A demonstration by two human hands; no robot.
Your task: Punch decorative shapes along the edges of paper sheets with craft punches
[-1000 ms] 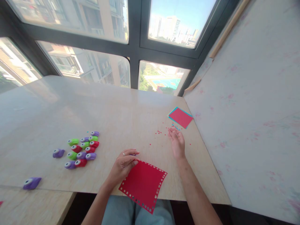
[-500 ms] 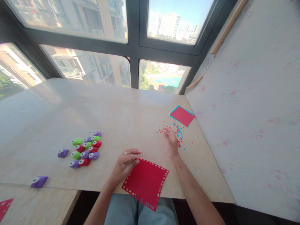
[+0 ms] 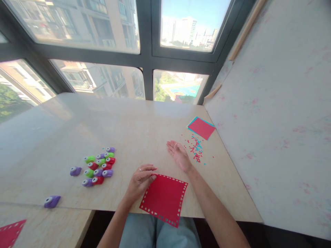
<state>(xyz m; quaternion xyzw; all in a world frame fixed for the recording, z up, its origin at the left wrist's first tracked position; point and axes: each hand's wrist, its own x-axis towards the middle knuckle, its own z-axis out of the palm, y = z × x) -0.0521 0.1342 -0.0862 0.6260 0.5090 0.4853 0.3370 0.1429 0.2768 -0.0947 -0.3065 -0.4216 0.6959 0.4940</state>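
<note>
My left hand [image 3: 141,182] pinches the upper left corner of a red sheet of paper [image 3: 164,199] between thumb and fingers. Small punched shapes run along the sheet's edges, and its lower part hangs past the table edge over my lap. To the right, my right hand [image 3: 179,155] is open over the table, palm turned partly up, fingers stretched out to the left, with nothing visible in it. Beside it lies a scatter of tiny red and blue paper bits [image 3: 197,148].
Purple, green and red craft punches [image 3: 97,172] stand grouped on the left, with one purple punch [image 3: 52,201] nearer the front edge. A stack of red and blue paper [image 3: 201,128] lies by the right wall. Another punched red sheet [image 3: 11,234] is at lower left.
My right hand has moved left, away from the paper bits, and its fingers have stretched out. My left hand still holds the red sheet. The view has shifted slightly.
</note>
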